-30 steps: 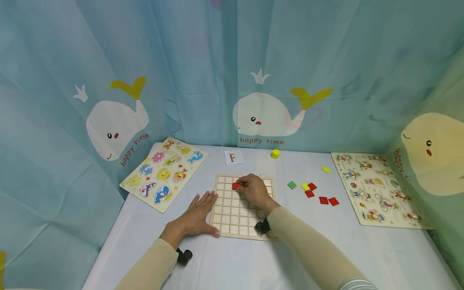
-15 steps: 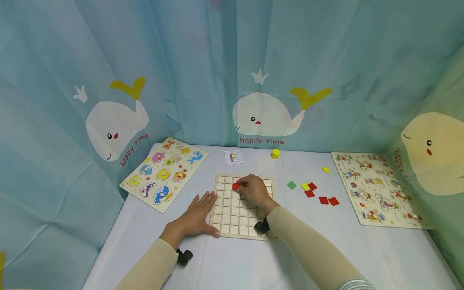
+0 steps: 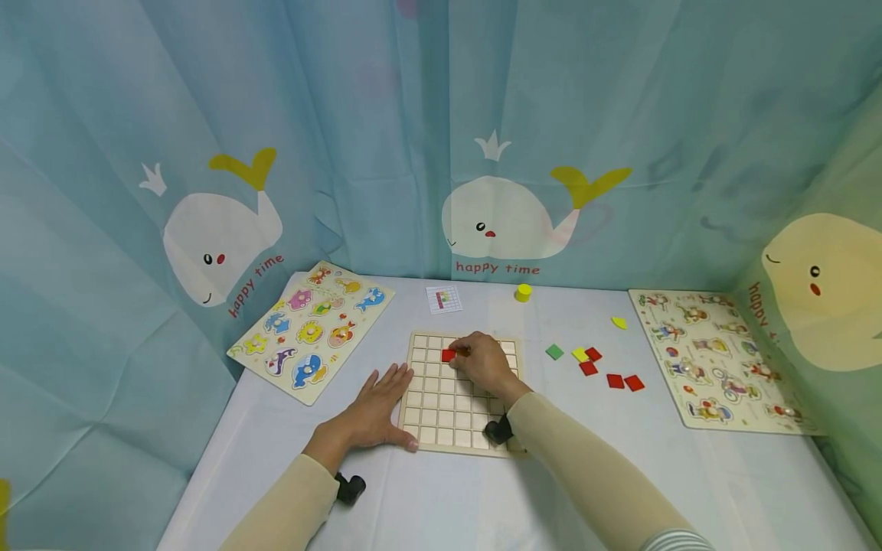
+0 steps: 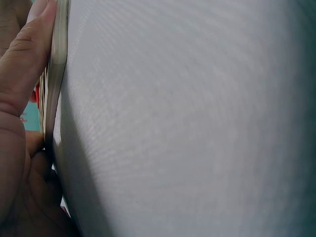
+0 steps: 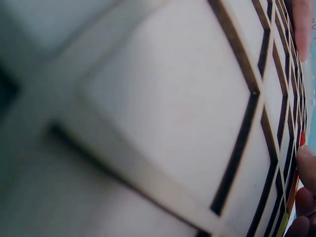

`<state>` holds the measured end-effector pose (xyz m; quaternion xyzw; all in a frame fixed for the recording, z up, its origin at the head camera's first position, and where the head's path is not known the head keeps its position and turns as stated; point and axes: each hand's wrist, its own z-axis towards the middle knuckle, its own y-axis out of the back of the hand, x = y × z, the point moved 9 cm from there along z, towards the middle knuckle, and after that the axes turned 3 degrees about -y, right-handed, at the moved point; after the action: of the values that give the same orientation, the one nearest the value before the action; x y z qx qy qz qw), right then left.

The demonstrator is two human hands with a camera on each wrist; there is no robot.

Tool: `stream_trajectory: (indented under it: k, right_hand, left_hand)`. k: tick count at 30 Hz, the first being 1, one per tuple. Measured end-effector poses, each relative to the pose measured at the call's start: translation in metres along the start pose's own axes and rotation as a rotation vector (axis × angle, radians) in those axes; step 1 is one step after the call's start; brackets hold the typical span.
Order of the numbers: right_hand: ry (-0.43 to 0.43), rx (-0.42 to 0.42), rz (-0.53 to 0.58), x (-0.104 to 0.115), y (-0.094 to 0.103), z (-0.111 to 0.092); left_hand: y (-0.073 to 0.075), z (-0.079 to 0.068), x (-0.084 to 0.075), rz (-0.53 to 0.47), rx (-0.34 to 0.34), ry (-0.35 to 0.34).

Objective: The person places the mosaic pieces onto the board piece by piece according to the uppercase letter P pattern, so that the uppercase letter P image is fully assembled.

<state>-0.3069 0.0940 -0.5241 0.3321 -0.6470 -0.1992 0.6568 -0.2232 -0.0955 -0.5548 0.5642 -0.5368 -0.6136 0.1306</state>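
Backdrop: pale blue whale-print curtain (image 3: 344, 99). Surface: white cloth-covered table (image 3: 427, 497).

Sea-animal puzzle board (image 3: 335, 357) lies beyond and left of the left hand (image 3: 372, 409); people-figure puzzle board (image 3: 747, 417) well right of the right hand (image 3: 480, 363). Wooden grid board (image 3: 430, 418) sits between left hand and right forearm.

Left hand: spread, fingers at the board's left edge, thumb at its near corner. Right hand: over the board's far half, fingers curled, thumb tip touching a red square tile (image 3: 448, 356) in a cell just left of the fingertips. Cannot tell whether it pinches or only presses. Printed grid card (image 3: 444, 299) beyond right hand; loose square tiles (image 3: 615, 381) to its right.

Technique (judgement): left hand should brace the board; square the tile to the cell ridges, press flat, lift straight up to spare neighbours.

Obscured: cells under the right hand. Right-wrist view shows orange and yellow-green slivers near the thumb, probably more tiles. Card pattern too small to read reliably. Left-wrist view: mostly blurred cloth.
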Motion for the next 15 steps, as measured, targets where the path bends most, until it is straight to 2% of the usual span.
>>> stream_trajectory:
  k: [15]
  right_hand:
    - [-0.019, -0.005, 0.050, -0.0006, 0.0040, 0.0001]
  left_hand:
    - [-0.0009, -0.0006, 0.0004, -0.002, 0.007, 0.001]
